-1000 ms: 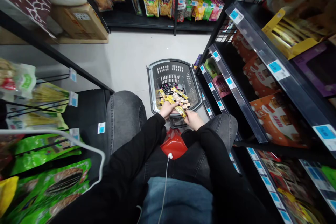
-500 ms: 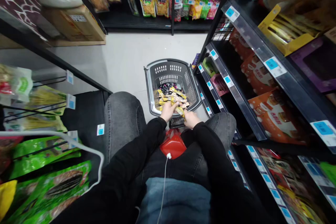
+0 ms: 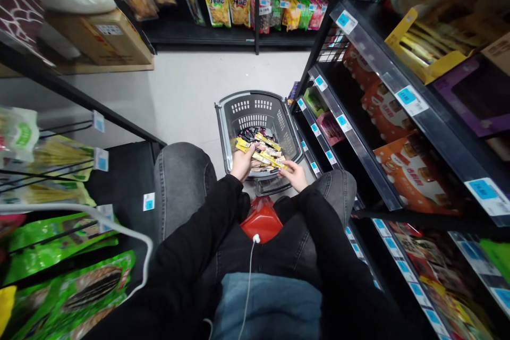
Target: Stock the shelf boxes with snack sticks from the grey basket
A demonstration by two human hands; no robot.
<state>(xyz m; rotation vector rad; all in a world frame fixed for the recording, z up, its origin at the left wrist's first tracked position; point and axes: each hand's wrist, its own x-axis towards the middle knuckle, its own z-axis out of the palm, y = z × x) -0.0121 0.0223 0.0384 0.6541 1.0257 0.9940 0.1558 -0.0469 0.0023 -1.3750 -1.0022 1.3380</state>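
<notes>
Over the near rim of a grey shopping basket (image 3: 292, 133) both my hands hold slim yellow snack packets (image 3: 266, 159). My left hand (image 3: 241, 163) is closed round their left part, its thumb on top. At the right end, my right hand (image 3: 295, 175) pinches a packet between thumb and fingers. How many packets I hold is hard to tell. Inside the basket lie several loose packets, with yellow ones (image 3: 268, 141) over black and purple ones (image 3: 247, 132). Part of the pile is hidden behind my hands.
Shelves (image 3: 370, 56) with price tags and boxed snacks line the right side. Hanging snack bags (image 3: 99, 284) crowd the left, near a white cable (image 3: 148, 255). A cardboard box (image 3: 99, 37) stands back left. Between my legs is a glossy red object (image 3: 262, 220).
My hands have moved apart, the left one to the left and the right one to the right. The yellow packets now stretch between them. The view has shifted slightly.
</notes>
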